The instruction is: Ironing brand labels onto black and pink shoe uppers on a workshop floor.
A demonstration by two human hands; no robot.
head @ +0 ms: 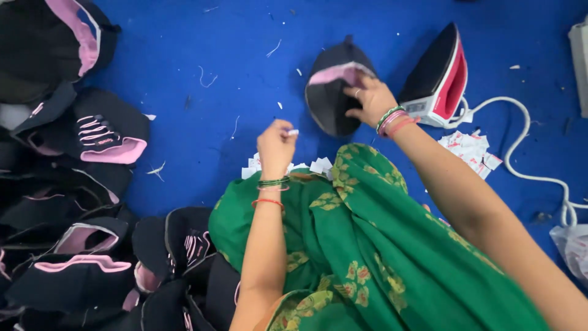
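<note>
My right hand [368, 98] rests on a black cap piece with a pink lining [331, 86] that lies on the blue cloth surface [233, 55]; the fingers press its edge. My left hand [275, 144] is raised just above my lap and pinches a small white label [293, 132] between the fingertips. A small heap of white labels [315, 165] lies at the edge of the green patterned cloth [361, 245] over my lap.
An electric iron [438, 76], black, white and pink, stands tipped right of the cap piece, its white cord [520, 165] trailing right. More paper labels [468, 150] lie beside it. Several black-and-pink cap pieces [86, 184] are piled along the left. Thread scraps dot the blue cloth.
</note>
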